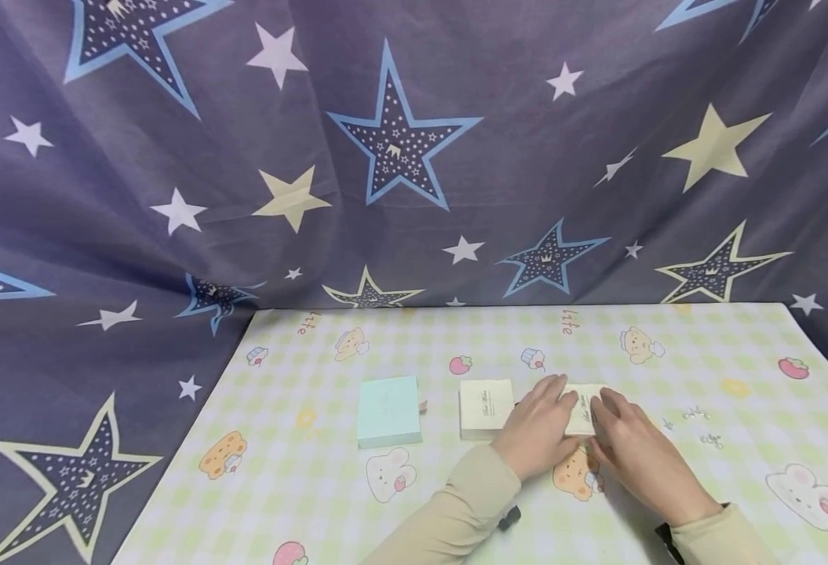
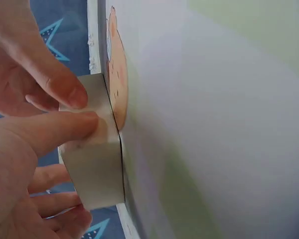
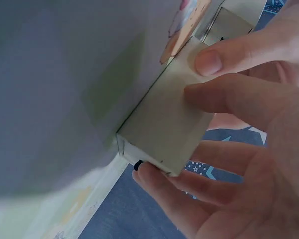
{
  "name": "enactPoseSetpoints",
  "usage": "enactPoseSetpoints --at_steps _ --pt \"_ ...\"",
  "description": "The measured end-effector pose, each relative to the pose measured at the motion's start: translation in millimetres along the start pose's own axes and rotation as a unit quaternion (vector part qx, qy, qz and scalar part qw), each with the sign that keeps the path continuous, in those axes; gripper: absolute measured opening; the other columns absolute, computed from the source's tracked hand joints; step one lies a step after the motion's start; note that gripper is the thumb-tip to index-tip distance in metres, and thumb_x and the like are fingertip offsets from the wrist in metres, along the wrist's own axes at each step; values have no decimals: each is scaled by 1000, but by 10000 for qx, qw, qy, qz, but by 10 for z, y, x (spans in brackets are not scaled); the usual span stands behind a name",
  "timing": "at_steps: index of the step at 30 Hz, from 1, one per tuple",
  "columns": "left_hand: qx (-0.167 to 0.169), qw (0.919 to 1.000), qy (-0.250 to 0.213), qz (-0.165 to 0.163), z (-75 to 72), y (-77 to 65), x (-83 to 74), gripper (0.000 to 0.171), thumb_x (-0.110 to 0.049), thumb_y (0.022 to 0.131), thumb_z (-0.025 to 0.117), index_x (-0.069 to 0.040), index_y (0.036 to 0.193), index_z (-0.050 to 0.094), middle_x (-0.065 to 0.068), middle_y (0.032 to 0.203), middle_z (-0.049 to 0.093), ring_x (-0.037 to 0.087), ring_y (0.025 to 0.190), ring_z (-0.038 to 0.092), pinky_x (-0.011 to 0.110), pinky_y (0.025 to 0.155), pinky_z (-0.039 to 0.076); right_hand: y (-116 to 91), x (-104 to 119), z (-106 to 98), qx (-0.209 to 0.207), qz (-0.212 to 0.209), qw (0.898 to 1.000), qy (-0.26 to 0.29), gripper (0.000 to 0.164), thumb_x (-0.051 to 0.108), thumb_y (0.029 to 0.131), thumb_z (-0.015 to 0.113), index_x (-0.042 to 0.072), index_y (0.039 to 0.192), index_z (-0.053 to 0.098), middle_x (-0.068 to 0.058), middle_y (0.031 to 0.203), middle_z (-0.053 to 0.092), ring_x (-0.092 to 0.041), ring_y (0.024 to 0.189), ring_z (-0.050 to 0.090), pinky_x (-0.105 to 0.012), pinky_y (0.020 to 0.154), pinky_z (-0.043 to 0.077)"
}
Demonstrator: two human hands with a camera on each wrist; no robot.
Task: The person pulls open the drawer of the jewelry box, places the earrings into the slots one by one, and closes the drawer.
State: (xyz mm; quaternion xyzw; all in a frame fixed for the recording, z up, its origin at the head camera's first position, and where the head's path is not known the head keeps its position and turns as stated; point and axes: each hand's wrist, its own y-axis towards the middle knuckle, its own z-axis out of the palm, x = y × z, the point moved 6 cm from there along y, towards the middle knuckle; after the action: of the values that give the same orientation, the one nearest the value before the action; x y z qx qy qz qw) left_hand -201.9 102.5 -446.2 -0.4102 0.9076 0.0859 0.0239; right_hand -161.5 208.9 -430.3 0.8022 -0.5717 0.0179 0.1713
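Observation:
A small cream box [image 1: 580, 410] with dark script on its lid sits on the table, between both hands. My left hand [image 1: 539, 428] grips its left side, thumb on the near face and fingers round the far side. My right hand [image 1: 641, 457] holds the right end, its thumb also on the near face. In the right wrist view, a fingertip of that hand touches the box's end [image 3: 144, 157] beside a small black tab [image 3: 137, 165]. Both thumbs lie close together on the box [image 2: 97, 169] in the left wrist view.
Left of the hands stands a second cream box [image 1: 486, 404] with script, and farther left a mint box [image 1: 388, 412] with a ribbon tab [image 1: 423, 407]. Several small silvery pieces [image 1: 710, 440] lie to the right. A starry curtain [image 1: 414, 235] hangs behind the table [image 1: 195, 518].

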Motion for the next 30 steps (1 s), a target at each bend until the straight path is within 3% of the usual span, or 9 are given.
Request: enactPoseSetpoints --at_steps 7,17,30 --pt "-125 9999 -31 -88 -30 26 -33 54 -41 85 76 -12 129 61 5 148 51 15 140 43 22 112 36 2 5 -19 -77 -50 9999 61 53 10 80 79 -14 123 60 -36 130 52 -51 110 59 -58 87 52" --pt "-33 9997 -189 -157 -35 20 -34 54 -42 86 75 -14 130 60 2 149 49 14 140 41 22 108 41 -4 -6 -28 -126 -20 9999 -38 52 10 80 78 -14 123 61 -36 129 53 -51 109 59 -58 89 52" --pt "49 9998 20 -188 -38 -9 -53 59 -43 85 76 -15 134 59 0 148 49 13 140 42 22 107 42 -6 16 -27 -79 -82 9999 -105 53 11 76 82 -12 120 63 -35 126 56 -49 104 62 -56 84 54"
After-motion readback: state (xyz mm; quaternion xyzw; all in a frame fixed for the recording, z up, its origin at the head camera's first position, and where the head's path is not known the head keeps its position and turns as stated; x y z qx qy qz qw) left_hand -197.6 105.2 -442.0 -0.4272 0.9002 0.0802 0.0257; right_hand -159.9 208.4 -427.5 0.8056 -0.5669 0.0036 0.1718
